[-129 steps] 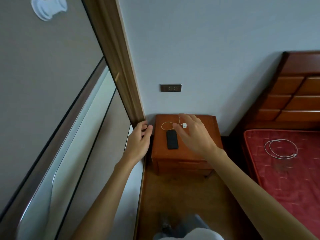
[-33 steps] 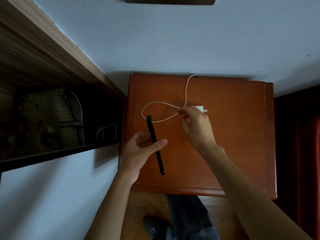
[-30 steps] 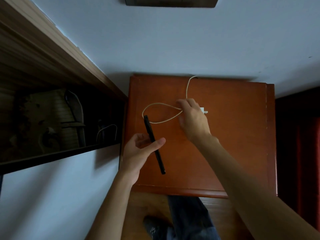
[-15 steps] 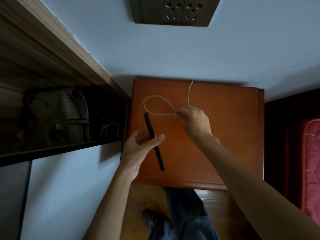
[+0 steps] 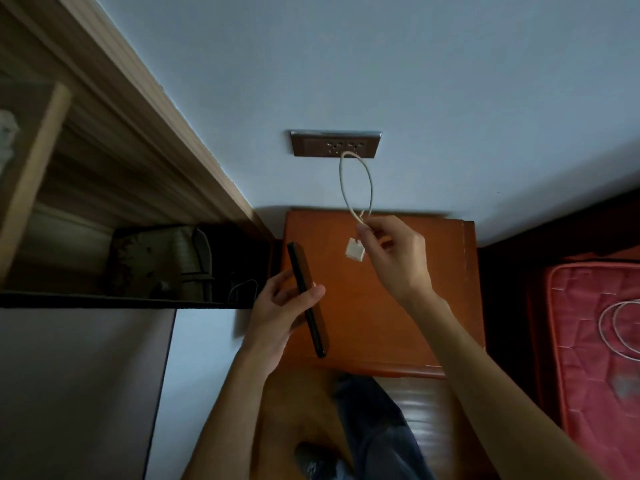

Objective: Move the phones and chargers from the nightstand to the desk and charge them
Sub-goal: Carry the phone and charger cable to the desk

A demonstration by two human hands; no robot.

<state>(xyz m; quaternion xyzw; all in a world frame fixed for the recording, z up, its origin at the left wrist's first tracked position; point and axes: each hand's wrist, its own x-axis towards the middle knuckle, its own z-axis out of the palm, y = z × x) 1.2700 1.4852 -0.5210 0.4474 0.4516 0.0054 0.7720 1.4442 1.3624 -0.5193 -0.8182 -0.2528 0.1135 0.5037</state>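
Observation:
My left hand [image 5: 277, 313] grips a black phone [image 5: 307, 297] on edge, held above the left side of the reddish wooden nightstand [image 5: 446, 299]. My right hand [image 5: 398, 261] pinches a white charging cable [image 5: 356, 183] lifted above the nightstand. The cable stands up in a loop in front of the wall, and its white plug block [image 5: 355, 249] dangles just left of my fingers. The nightstand top below both hands is bare.
A dark socket panel [image 5: 335, 144] sits on the wall above the nightstand. A wooden wardrobe frame with a dim shelf [image 5: 121, 265] is at the left. A red mattress [image 5: 588, 341] at the right carries another coiled white cable [image 5: 620, 329]. My leg and shoe show below.
My right hand closed on the cable and raised it off the nightstand, so the loop now hangs upright with the plug block dangling. The phone has stayed in my left hand.

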